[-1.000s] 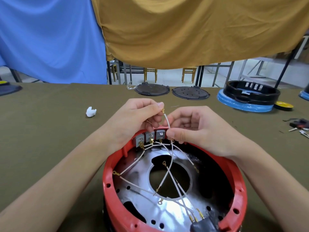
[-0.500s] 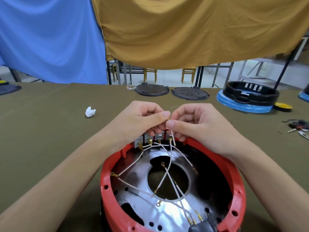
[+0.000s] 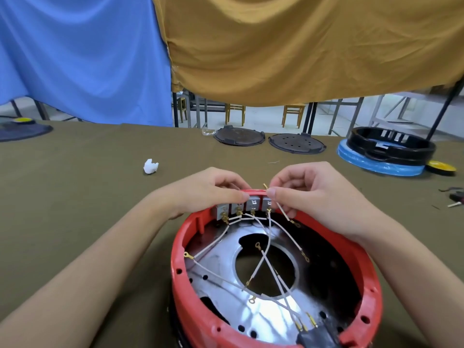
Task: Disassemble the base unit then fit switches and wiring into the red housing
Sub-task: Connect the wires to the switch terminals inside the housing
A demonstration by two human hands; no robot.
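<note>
The round red housing sits on the table right in front of me, open side up, with a shiny metal plate inside. Several grey switches stand in a row along its far rim. White wires with brass terminals run from them across the plate. My left hand grips the far rim, its thumb pressed on top of a switch. My right hand pinches one white wire near its brass end, just above the rightmost switch.
A black connector block sits at the housing's near rim. Two dark round lids lie at the table's far edge, and a black ring on a blue base stands far right. A white scrap lies to the left, small tools at the right edge.
Both hands have dropped from above the switches to the rim. My left thumb now presses a switch and my right hand has pulled the wire end to the right.
</note>
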